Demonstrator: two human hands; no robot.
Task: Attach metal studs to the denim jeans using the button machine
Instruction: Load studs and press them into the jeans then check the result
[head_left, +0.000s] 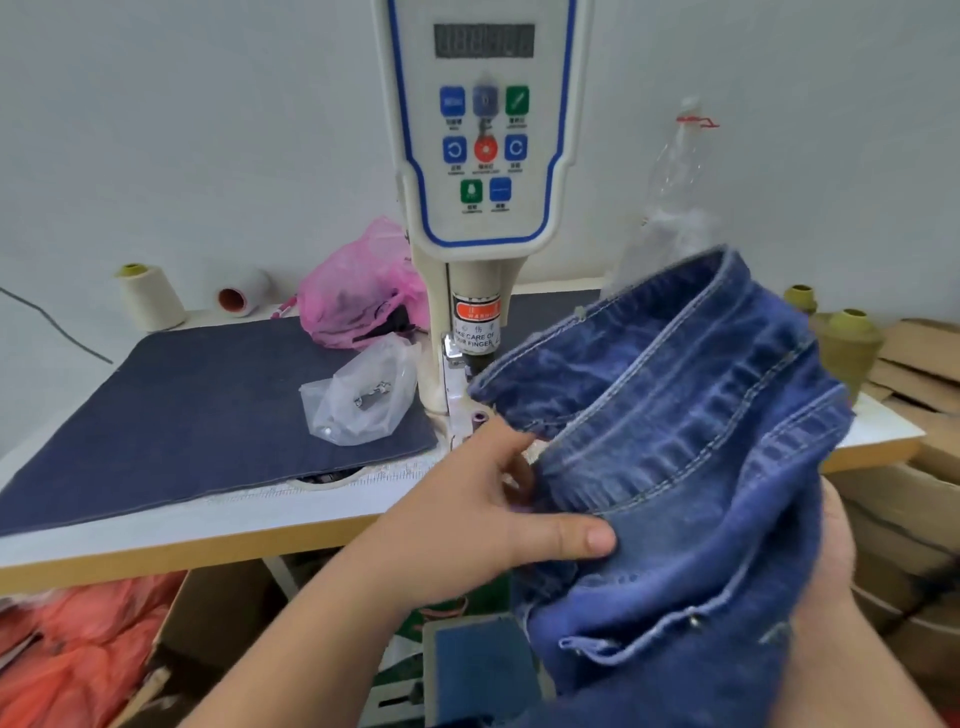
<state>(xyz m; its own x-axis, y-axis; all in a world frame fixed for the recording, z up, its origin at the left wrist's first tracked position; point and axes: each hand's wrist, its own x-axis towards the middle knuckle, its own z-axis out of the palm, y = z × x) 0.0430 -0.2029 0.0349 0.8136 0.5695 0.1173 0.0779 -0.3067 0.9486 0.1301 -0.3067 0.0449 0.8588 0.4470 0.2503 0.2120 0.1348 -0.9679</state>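
Note:
Blue denim jeans (691, 457) are bunched in front of the button machine (478, 156), waistband up and to the right of the machine's head. My left hand (483, 514) grips the jeans at their left edge, thumb lying over the fabric. Mostly hidden under the cloth, my right hand (831, 540) holds the jeans from the right side. The machine's punch column with its warning label (475, 325) stands just behind the jeans' upper left edge. A small metal stud (693, 619) shows on the lower part of the jeans.
A dark denim sheet (182, 415) covers the white table (208, 525). On it lie a clear plastic bag (358, 400) of metal parts and a pink bag (358, 296). Thread cones (148, 296) stand at the back left, an olive cone (849, 348) and cardboard (919, 364) at the right.

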